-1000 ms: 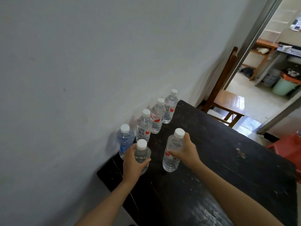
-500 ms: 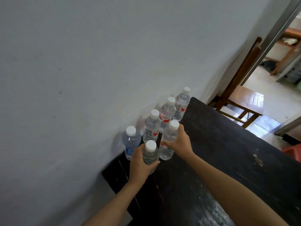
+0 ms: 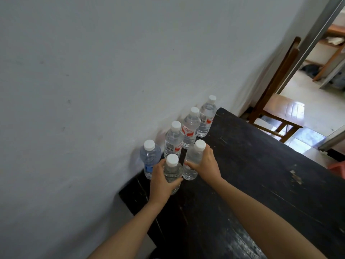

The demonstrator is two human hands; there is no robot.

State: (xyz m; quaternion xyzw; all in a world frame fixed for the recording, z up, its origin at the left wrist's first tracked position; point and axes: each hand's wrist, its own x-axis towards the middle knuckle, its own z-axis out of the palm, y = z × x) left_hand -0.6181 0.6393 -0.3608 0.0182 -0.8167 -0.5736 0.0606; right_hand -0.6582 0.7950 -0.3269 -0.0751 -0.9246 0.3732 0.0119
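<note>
Several clear water bottles with white caps stand on a dark wooden table (image 3: 252, 184). My left hand (image 3: 161, 181) grips the near bottle (image 3: 172, 170) round its body. My right hand (image 3: 206, 164) grips a second bottle (image 3: 192, 161) just to its right, and the two bottles stand close together. Behind them a row lines the wall: a blue-tinted bottle (image 3: 150, 157), a red-labelled bottle (image 3: 173, 141), another red-labelled one (image 3: 190, 128) and the farthest bottle (image 3: 207, 118).
A white wall (image 3: 112, 71) runs along the table's left edge. A wooden chair (image 3: 276, 109) stands past the table's far end, beside a doorway to a tiled room. Something red (image 3: 337, 168) shows at the right edge.
My right hand has carried its bottle left and toward the wall row, ending right beside the bottle in my left hand. The view has shifted slightly.
</note>
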